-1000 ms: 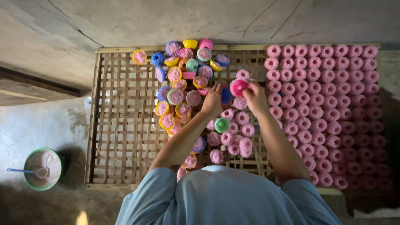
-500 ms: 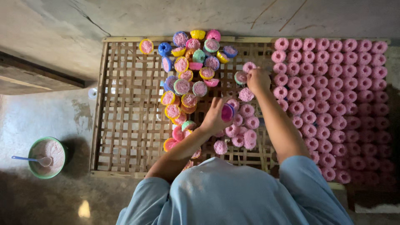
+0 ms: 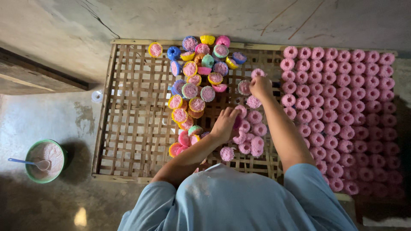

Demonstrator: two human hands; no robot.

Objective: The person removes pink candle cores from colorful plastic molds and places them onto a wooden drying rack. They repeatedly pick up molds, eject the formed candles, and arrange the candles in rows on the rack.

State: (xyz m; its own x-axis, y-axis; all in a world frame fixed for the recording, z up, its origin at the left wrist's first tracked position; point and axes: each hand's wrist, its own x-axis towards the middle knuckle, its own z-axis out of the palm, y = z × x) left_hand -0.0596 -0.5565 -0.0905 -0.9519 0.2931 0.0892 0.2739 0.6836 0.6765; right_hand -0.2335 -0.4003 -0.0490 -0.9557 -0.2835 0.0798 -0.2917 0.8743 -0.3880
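Head view, looking straight down over a person in a light blue shirt point(image 3: 239, 201) crouched at a woven bamboo rack point(image 3: 132, 111).

Left hand point(image 3: 224, 124) is low on a loose cluster of pink cakes point(image 3: 250, 132) at rack centre, fingers curled down into them; looks like it's gripping one, but the pinch itself is hidden under the knuckles, so can't tell for sure.

Right hand point(image 3: 260, 85) is further out, fingers closed around a small pink cake, w/ another mould-held cake point(image 3: 244, 87) just beside it to the left.

Heap of coloured plastic moulds point(image 3: 199, 77) (yellow, blue, green, pink, most w/ pink filling) runs from the rack's far edge down toward the left forearm, touching the loose cluster near the wrist.

Right part of the rack: neat rows of unmoulded pink cakes point(image 3: 342, 111), packed side by side, apart from the hands.

On the concrete floor point(image 3: 51, 107) left of the rack, well apart: green bowl point(image 3: 45, 160) of pale pinkish batter, w/ a blue-handled spoon point(image 3: 30, 162) resting in it.
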